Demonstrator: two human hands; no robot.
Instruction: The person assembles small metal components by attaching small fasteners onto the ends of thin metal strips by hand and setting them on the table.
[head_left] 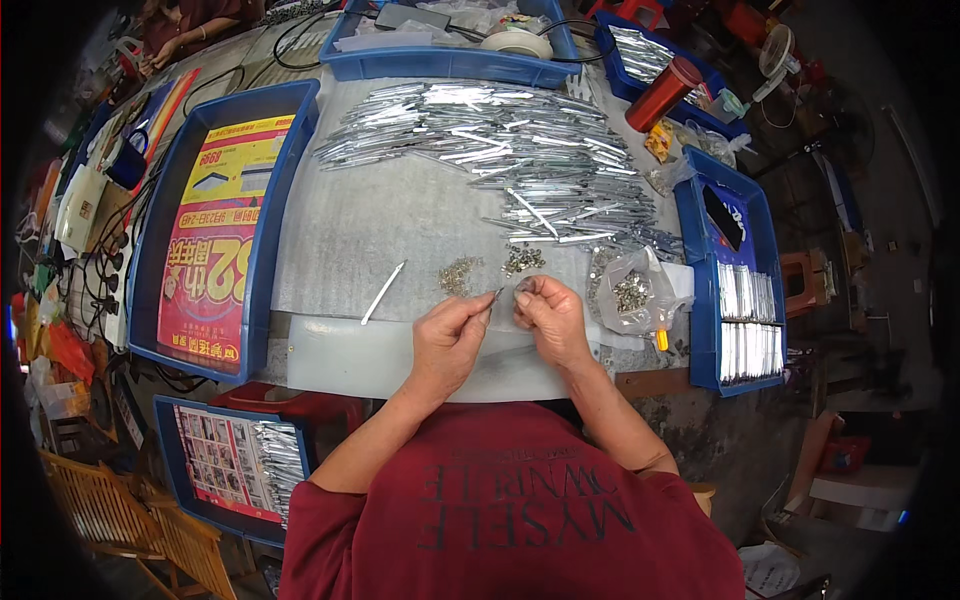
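Note:
Above the table's near edge, my left hand is closed in a pinch on a thin metal piece, most of it covered by the fingers. Close beside it on the right, my right hand has its thumb and forefinger pressed together; whatever they hold is too small to make out. Just beyond the hands lie a heap of tiny brass-coloured parts and a heap of small dark metal parts. One slim silver strip lies alone to the left. A clear plastic bag of small metal parts sits right of my right hand.
A large pile of silver strips covers the far part of the table. Blue trays stand around: one lined with printed paper at left, one with stacked strips at right, another at the back. A red cylinder stands far right.

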